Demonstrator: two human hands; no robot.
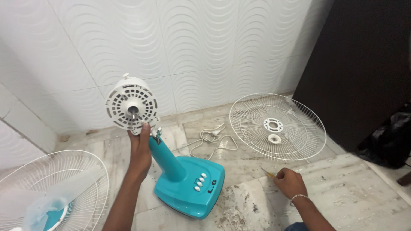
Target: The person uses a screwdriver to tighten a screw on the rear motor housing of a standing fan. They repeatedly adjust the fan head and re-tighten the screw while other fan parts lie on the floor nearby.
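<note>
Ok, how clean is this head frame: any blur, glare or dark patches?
Head view: even, soft light, no glare on the wall tiles; left hand on the motor housing is sharp; the fan blade bottom left looks smeared; the dark panel loses detail.

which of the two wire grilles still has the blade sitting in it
The grille at lower left, beside the left hand's arm: a translucent blue blade lies in it. The grille by the wall holds only a small white ring.
</note>
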